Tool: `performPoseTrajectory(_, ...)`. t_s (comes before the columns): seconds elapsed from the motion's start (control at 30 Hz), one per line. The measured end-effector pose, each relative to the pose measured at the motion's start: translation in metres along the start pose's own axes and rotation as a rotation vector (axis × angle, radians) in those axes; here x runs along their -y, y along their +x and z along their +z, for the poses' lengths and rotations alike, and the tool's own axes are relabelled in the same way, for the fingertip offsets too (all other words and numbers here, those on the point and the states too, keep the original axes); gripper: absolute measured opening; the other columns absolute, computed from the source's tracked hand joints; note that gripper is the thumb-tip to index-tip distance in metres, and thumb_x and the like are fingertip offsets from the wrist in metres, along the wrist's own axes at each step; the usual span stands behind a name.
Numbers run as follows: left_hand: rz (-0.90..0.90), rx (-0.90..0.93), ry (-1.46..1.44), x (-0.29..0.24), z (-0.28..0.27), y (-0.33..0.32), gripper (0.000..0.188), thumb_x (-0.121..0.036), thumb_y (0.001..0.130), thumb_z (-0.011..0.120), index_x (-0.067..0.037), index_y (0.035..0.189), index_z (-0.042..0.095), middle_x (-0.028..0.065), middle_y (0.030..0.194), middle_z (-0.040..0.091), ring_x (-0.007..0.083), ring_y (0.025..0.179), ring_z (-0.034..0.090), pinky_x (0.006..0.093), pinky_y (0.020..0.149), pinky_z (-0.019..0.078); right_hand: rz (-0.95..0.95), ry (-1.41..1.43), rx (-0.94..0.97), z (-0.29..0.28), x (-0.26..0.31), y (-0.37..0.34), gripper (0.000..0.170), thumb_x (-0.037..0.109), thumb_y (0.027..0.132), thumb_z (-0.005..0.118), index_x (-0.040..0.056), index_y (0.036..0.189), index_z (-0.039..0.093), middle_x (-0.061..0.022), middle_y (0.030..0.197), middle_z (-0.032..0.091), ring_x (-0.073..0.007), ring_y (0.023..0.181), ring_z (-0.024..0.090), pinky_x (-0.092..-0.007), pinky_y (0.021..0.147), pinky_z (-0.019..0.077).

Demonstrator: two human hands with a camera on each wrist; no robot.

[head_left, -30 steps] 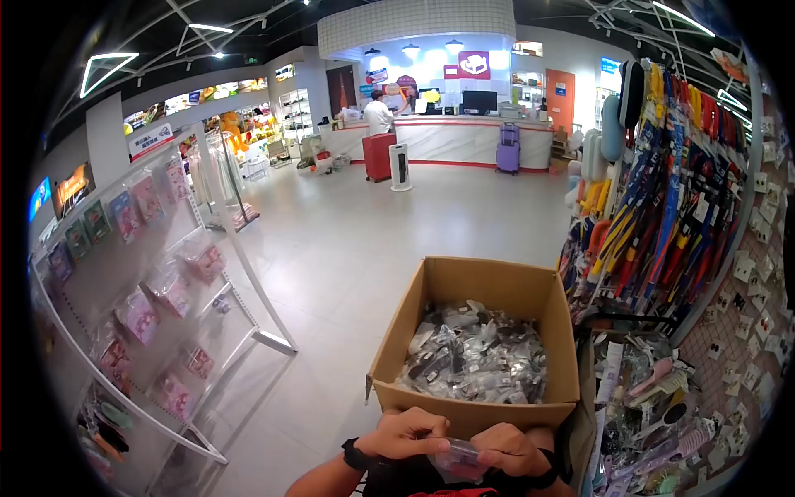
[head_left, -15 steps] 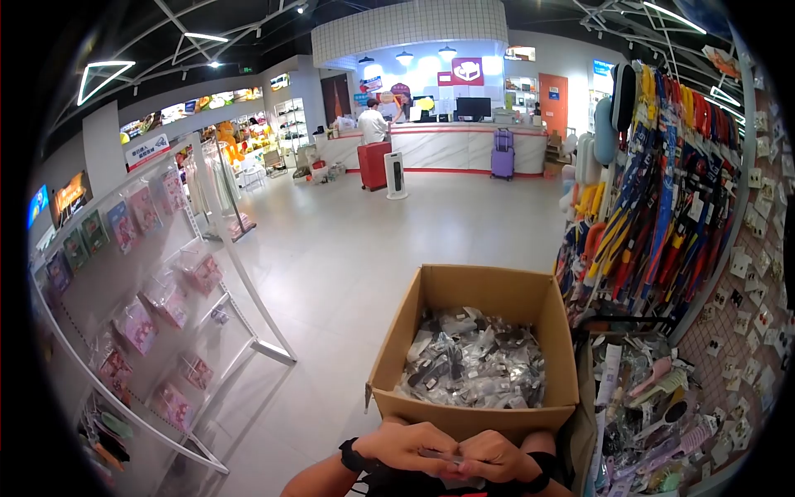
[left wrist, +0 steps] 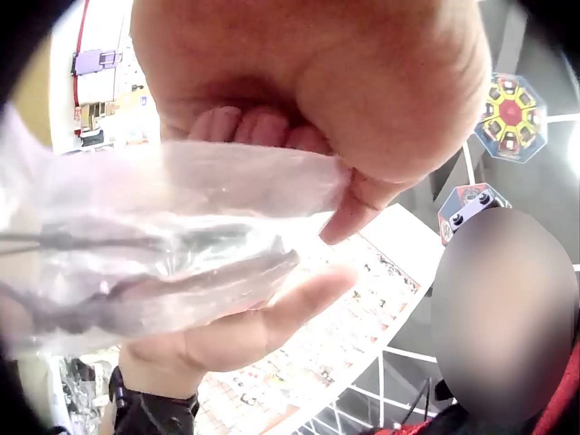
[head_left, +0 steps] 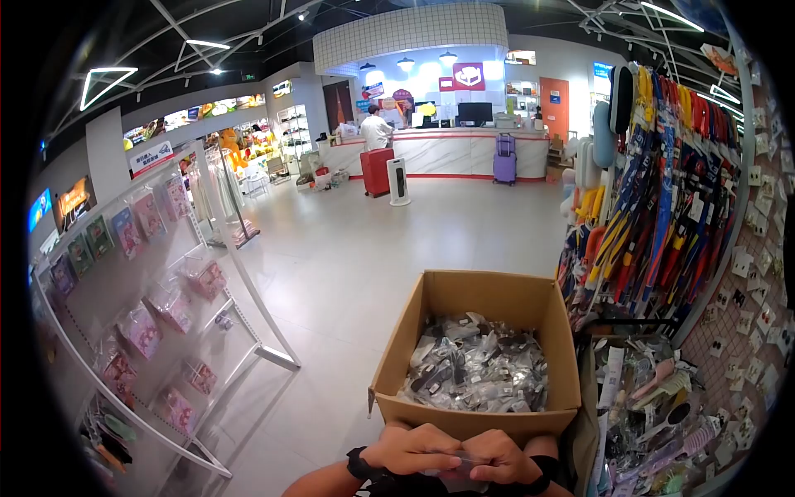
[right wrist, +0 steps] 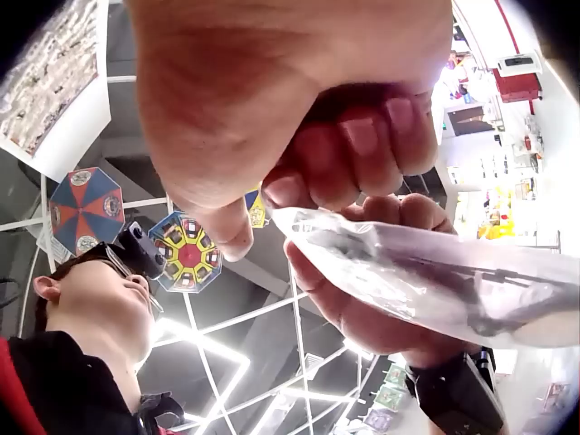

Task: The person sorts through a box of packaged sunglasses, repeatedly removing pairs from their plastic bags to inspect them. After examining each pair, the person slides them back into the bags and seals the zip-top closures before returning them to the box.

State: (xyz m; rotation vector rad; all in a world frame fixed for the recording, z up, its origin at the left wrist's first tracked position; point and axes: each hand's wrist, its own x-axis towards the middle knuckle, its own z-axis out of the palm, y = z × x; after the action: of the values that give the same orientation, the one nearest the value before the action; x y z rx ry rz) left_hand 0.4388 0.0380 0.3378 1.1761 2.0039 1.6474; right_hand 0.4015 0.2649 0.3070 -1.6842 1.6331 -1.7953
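One clear bag (head_left: 455, 477) lies between left hand (head_left: 407, 451) and right hand (head_left: 502, 458), in their grip.

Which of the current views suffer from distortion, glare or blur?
Head: fisheye bends the rack, edges go black; left wrist: bag soft, with glare, background washed out, an oval blurred patch at right; right wrist: ceiling light glares.

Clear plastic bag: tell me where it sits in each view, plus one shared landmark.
Head: clear plastic bag, bottom centre, between left hand and right hand.
Left wrist: bag, left edge to just past centre.
Right wrist: bag, centre to right edge.
Shared landmark: the right hand, beside the bag in all.
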Motion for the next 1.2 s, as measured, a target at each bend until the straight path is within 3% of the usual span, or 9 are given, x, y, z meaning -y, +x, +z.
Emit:
performPoseTrajectory(0.23, 0.008, -0.127, -0.006, 0.017, 0.004, -0.005, 0.038, -0.017, 0.101, 0.055, -0.001, 0.068, 0.044, 0.009, 0.063, 0.042, 0.0258, 0.055, 0.042, 0.0373, 0.055, 0.0338, 0.061, 0.012, -0.052, 0.004, 0.003, -0.001, 0.032, 0.014, 0.096, 0.061, 0.0004, 0.067, 0.055, -0.0118, 0.063, 0.054, -0.0299, 0.054, 0.052, -0.0383, 0.053, 0.0382)
performPoseTrajectory(0.33, -0.076, -0.081, 0.12, 0.024, 0.0, -0.009, 0.029, -0.028, 0.102, 0.053, -0.005, 0.085, 0.058, 0.0079, 0.068, 0.057, 0.0206, 0.063, 0.057, 0.0329, 0.057, 0.0393, 0.055, 0.0, -0.022, 0.001, -0.002, -0.003, 0.031, 0.013, 0.096, 0.06, 0.0004, 0.068, 0.056, -0.0119, 0.062, 0.054, -0.0298, 0.054, 0.053, -0.0382, 0.053, 0.039)
performPoseTrajectory(0.53, 0.064, -0.2, 0.133, 0.021, 0.005, -0.006, 0.028, -0.022, 0.102, 0.055, -0.004, 0.08, 0.052, 0.0058, 0.065, 0.052, 0.0199, 0.062, 0.055, 0.0326, 0.057, 0.0384, 0.113, -0.061, -0.04, 0.004, 0.002, -0.003, 0.032, 0.015, 0.097, 0.058, 0.0004, 0.069, 0.056, -0.0117, 0.063, 0.055, -0.0294, 0.055, 0.055, -0.0373, 0.054, 0.0405)
performPoseTrajectory(0.6, 0.017, -0.223, -0.047, 0.016, 0.005, -0.006, 0.035, -0.014, 0.101, 0.055, -0.003, 0.07, 0.042, 0.0055, 0.062, 0.041, 0.0189, 0.058, 0.037, 0.0344, 0.056, 0.0308, 0.084, -0.039, -0.047, 0.004, -0.004, -0.007, 0.032, 0.016, 0.097, 0.058, 0.0003, 0.069, 0.057, -0.0115, 0.064, 0.055, -0.029, 0.055, 0.054, -0.0375, 0.054, 0.0403)
performPoseTrajectory(0.83, -0.065, -0.197, 0.018, 0.012, 0.005, -0.007, 0.036, -0.015, 0.101, 0.055, -0.003, 0.071, 0.039, 0.0051, 0.062, 0.036, 0.019, 0.058, 0.034, 0.035, 0.055, 0.0295, 0.139, -0.037, -0.008, 0.003, -0.009, -0.014, 0.03, 0.016, 0.099, 0.057, -0.0007, 0.074, 0.059, -0.0124, 0.065, 0.054, -0.0304, 0.057, 0.053, -0.0376, 0.055, 0.0407)
performPoseTrajectory(0.93, 0.053, -0.103, 0.01, 0.017, 0.002, -0.005, 0.037, -0.016, 0.101, 0.056, -0.003, 0.07, 0.04, 0.0049, 0.061, 0.036, 0.0196, 0.057, 0.036, 0.0362, 0.055, 0.0289, 0.04, 0.049, -0.018, 0.009, -0.005, -0.007, 0.034, 0.013, 0.098, 0.058, 0.0003, 0.068, 0.051, -0.012, 0.061, 0.048, -0.0278, 0.054, 0.05, -0.0378, 0.053, 0.037)
performPoseTrajectory(1.03, -0.047, -0.077, 0.121, 0.016, 0.012, -0.004, 0.038, -0.016, 0.099, 0.058, -0.004, 0.068, 0.04, 0.0054, 0.059, 0.036, 0.0216, 0.055, 0.036, 0.037, 0.054, 0.0278, 0.046, 0.066, -0.041, 0.013, -0.011, -0.009, 0.034, 0.013, 0.099, 0.057, -0.0002, 0.069, 0.052, -0.0124, 0.062, 0.048, -0.0284, 0.054, 0.05, -0.038, 0.053, 0.0371)
performPoseTrajectory(1.1, 0.066, -0.175, 0.061, 0.013, 0.013, -0.003, 0.039, -0.016, 0.098, 0.059, -0.005, 0.066, 0.04, 0.0069, 0.058, 0.035, 0.0246, 0.053, 0.037, 0.0381, 0.054, 0.0275, 0.073, 0.098, -0.054, 0.012, -0.017, -0.014, 0.034, 0.014, 0.1, 0.057, -0.0002, 0.069, 0.052, -0.0123, 0.062, 0.048, -0.0288, 0.054, 0.05, -0.038, 0.053, 0.037)
performPoseTrajectory(1.2, 0.023, -0.212, 0.004, 0.01, 0.011, -0.005, 0.039, -0.014, 0.098, 0.059, -0.004, 0.065, 0.04, 0.0082, 0.058, 0.037, 0.0256, 0.053, 0.039, 0.0387, 0.054, 0.0282, 0.079, 0.087, -0.069, 0.01, -0.013, -0.013, 0.035, 0.014, 0.101, 0.056, -0.0003, 0.069, 0.051, -0.0118, 0.062, 0.047, -0.0288, 0.054, 0.048, -0.0377, 0.054, 0.0369)
